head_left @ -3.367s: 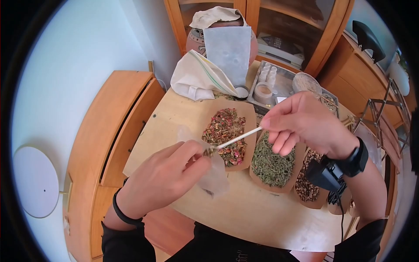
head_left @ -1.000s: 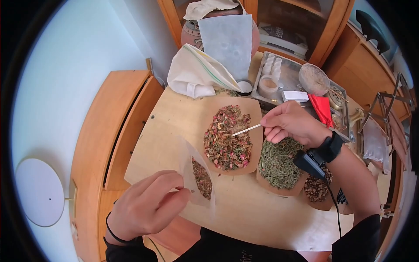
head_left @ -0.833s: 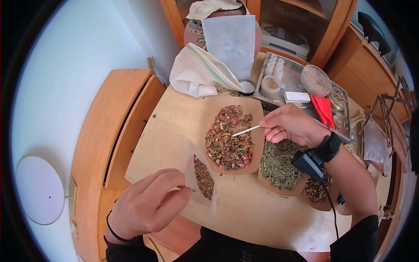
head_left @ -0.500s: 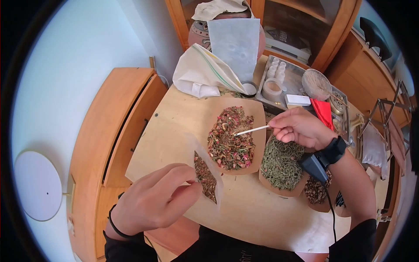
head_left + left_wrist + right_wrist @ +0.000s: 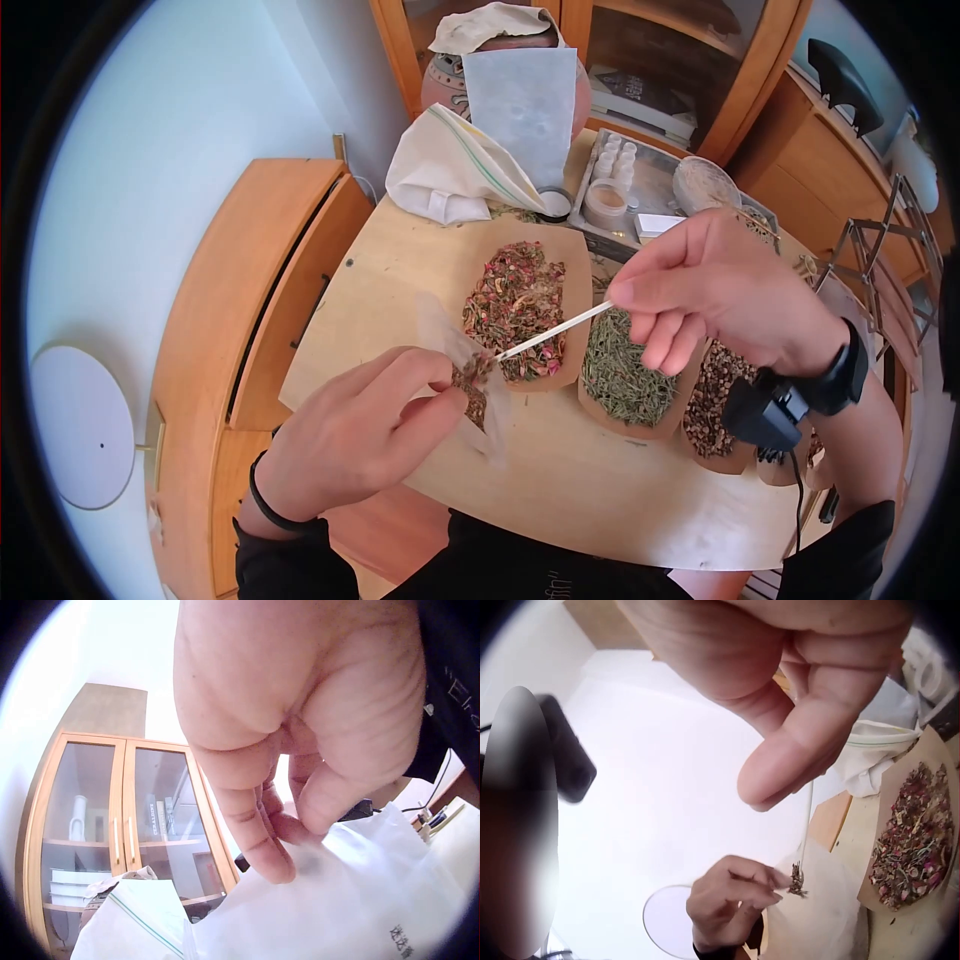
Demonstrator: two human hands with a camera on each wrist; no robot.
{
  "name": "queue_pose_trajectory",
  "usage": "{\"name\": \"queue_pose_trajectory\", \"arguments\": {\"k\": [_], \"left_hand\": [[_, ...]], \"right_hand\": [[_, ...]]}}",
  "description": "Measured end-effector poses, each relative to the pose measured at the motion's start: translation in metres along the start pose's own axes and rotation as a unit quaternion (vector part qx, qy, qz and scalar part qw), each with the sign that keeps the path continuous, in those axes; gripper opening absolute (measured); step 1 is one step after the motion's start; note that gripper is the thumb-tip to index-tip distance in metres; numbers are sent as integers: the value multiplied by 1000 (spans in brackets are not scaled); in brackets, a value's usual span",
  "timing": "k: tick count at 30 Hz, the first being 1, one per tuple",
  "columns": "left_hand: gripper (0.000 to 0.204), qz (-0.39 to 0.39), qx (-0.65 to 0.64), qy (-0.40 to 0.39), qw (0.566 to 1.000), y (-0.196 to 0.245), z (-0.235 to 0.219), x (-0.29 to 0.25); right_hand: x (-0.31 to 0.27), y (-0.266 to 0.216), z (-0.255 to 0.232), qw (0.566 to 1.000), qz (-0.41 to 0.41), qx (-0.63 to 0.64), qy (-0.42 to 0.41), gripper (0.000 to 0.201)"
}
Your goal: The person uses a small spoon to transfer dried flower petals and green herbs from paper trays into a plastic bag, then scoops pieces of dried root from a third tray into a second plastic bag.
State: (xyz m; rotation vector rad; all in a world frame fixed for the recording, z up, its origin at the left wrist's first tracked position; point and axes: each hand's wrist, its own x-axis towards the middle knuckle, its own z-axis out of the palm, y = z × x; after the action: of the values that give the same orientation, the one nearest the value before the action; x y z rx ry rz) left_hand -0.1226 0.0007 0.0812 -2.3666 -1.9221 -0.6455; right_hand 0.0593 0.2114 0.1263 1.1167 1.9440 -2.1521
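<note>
My left hand pinches the upper edge of a translucent bag with dried herbs inside. In the left wrist view printed characters show on the bag. My right hand pinches the end of a thin, pale, long-handled spoon between thumb and forefinger. A small heap of dried bits sits on the spoon's far end, right at the bag's mouth by the left fingertips. Behind it lies a brown paper tray of mixed petals and herbs.
To the right stand paper trays of green needle-like herbs and brown pieces. A metal tray with small bottles and jars is at the back, beside a cream cloth pouch. An upright translucent bag stands behind.
The spoon has moved from over the petal mix, left and nearer, to the mouth of the bag. It now carries dried bits. My left hand keeps its hold on the bag.
</note>
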Motion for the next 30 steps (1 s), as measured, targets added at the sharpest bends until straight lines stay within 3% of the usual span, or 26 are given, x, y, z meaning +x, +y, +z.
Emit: {"name": "queue_pose_trajectory", "arguments": {"k": [8,10,14,18,23,30], "left_hand": [[18,26,22,10,999,-2,-4,-15],[20,1,21,26,999,-1,-3,-25],[18,-42,17,43,998,-7,-4,-48],[19,-72,27,26,997,-11,-7,-65],[19,-174,41,19,984,-20,-11,-79],[14,-175,17,34,984,-41,-10,-71]], "right_hand": [[-28,11,35,980,-145,-138,23,10],[-36,11,38,968,-218,-87,93,9],[-22,19,27,963,-213,-62,150,10],[9,43,35,983,-148,-26,107,13],[28,65,37,979,-163,-68,102,15],[25,80,23,971,-149,-64,177,13]]}}
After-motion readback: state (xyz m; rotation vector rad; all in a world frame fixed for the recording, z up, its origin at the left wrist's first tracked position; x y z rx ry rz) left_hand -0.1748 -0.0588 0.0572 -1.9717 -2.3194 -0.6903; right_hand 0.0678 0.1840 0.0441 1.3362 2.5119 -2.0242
